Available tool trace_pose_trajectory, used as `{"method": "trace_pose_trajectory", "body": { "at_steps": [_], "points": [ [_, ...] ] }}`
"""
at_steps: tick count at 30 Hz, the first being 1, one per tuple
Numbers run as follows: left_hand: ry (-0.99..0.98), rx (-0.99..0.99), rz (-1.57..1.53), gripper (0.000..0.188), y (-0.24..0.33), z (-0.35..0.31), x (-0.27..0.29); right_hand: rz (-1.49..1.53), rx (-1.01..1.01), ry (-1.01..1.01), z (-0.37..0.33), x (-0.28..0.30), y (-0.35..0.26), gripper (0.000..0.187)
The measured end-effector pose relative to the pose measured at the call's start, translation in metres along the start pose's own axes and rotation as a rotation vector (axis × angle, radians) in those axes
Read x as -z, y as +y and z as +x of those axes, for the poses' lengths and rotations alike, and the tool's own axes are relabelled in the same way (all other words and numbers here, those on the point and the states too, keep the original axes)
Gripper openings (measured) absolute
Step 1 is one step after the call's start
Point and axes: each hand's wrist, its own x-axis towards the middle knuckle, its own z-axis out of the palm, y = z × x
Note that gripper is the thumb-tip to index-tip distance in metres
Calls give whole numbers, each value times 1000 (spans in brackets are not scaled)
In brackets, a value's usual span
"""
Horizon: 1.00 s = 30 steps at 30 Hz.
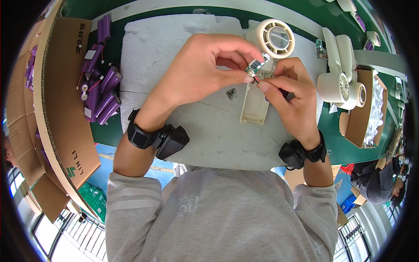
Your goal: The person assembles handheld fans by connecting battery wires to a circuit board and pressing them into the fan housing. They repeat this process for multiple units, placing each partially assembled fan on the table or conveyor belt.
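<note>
My left hand (198, 72) pinches a small green circuit board (254, 67) between thumb and fingertips, above the foam pad. Close against it, my right hand (293, 94) grips a thin red and black wire lead (256, 80) that meets the board's lower edge; whether its plug is seated I cannot tell. A bit of purple, perhaps a battery (285, 93), shows between the right fingers and is mostly hidden. Beneath both hands lies an open cream handheld fan housing (254, 109), its round slotted head (275, 38) at the far end.
On the left, purple battery packs (102, 87) with leads lie beside a cardboard box (67, 100). A small dark part (231, 93) rests on the white foam pad (209, 139). At right are cream fan bodies (338, 83) and a carton with white pieces (373, 111). Another person (377, 181) sits far right.
</note>
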Motion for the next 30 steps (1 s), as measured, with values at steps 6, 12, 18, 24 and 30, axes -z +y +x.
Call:
{"method": "trace_pose_trajectory", "body": {
  "at_steps": [6,12,18,24,30],
  "points": [
    [30,-25,28,37,-4,0,-3,-88,119,22,1,-1,2,8],
    [52,-41,40,36,0,-2,-14,-110,120,122,1,-1,-4,19],
    [112,-27,140,34,-1,-4,-16,-225,123,113,3,-1,-9,35],
    [114,-43,151,29,-6,-5,-16,-168,80,140,3,-3,-9,37],
    [137,-185,271,26,-7,-3,-16,-186,38,137,4,-2,-12,36]
  ]
}}
